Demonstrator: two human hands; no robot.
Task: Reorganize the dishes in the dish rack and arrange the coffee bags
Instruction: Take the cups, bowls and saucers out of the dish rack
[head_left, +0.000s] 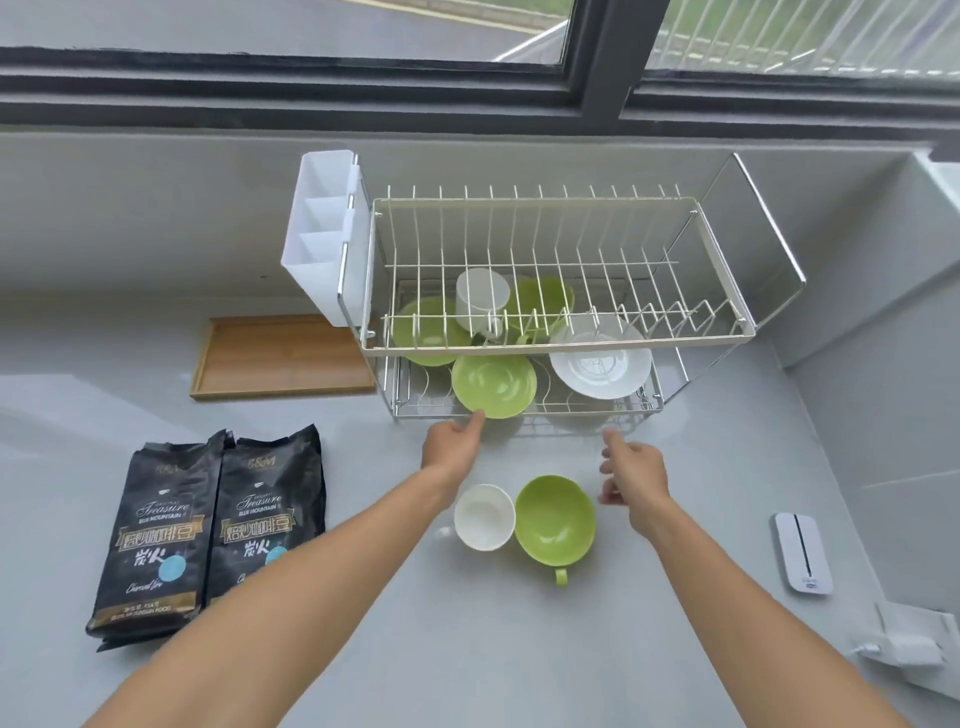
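Two glossy coffee bags (208, 530), wire dish rack (561, 332)

Soft, even daylight comes from the window (467, 47) at twelve o'clock, leaving the grey counter (467, 649) bright with faint shadows (palest under the dish rack (561, 338)). Mild glare sheens the counter at nine o'clock. Wide-angle distortion bows the edges; the picture is slightly soft throughout.

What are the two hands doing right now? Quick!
Left hand: open, fingertips touching the green saucer's rim, not gripping.
Right hand: open, holding nothing.
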